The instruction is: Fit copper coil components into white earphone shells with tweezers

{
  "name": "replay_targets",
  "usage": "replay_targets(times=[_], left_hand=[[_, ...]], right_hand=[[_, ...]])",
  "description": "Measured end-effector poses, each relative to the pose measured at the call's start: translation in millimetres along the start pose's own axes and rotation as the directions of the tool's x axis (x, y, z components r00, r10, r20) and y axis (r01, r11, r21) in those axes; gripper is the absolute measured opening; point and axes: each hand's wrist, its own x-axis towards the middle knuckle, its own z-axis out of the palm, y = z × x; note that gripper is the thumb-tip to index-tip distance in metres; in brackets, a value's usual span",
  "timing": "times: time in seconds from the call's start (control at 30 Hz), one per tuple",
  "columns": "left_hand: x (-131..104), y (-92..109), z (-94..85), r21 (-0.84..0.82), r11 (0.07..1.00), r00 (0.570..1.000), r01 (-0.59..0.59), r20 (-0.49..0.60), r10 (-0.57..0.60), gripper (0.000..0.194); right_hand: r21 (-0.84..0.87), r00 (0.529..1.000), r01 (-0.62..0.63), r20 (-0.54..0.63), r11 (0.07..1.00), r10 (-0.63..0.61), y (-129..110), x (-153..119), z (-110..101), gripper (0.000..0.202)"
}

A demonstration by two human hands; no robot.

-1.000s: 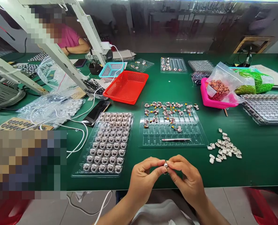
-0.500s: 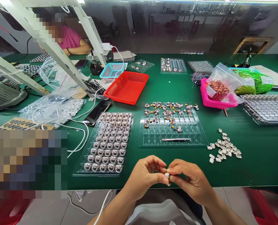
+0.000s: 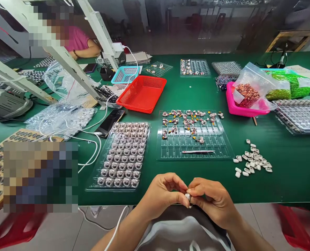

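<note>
At surface edge, left hand (image 3: 161,193) and right hand (image 3: 214,200) meet. Both grips pinched tight on one small silvery part (image 3: 187,197). Tweezers (image 3: 198,151) lie on clear tray (image 3: 223,148) beyond.

Bright even overhead light, soft shadows, wide-angle bending at edges, pixelated patches

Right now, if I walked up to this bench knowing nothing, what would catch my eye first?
Probably the two hands at the near edge, left hand and right hand, pinching one small silvery part between their fingertips. Next, the red basket and pink tray, bright against the green table. Then the clear tray of grey parts, left of centre.
</note>
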Motion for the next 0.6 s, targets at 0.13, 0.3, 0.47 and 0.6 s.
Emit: replay_targets(times=[0.13,0.3,0.47,0.6], left_hand=[[1.0,-1.9,1.7,0.042,0.999,0.997,-0.034,-0.063,0.036,0.027],[0.6,-4.4,3.6,0.133,0.983,0.980,-0.124,-0.136,0.142,0.015],[-2.4,-4.2,7.9,0.216,0.958,0.963,-0.186,-0.156,0.222,0.012],[-2.8,-4.7,10.9,0.227,0.951,0.954,-0.208,-0.167,0.249,0.011]], right_hand=[[-0.066,0.999,-0.016,-0.050,0.998,0.013,3.7,-4.6,2.5,0.020],[-0.115,0.977,-0.025,-0.215,0.993,0.000,10.4,-9.0,9.8,0.022],[-0.032,0.956,-0.076,-0.288,0.997,0.063,15.6,-11.8,17.0,0.020],[0.061,0.938,-0.096,-0.329,0.994,0.110,19.8,-14.3,20.4,0.015]])
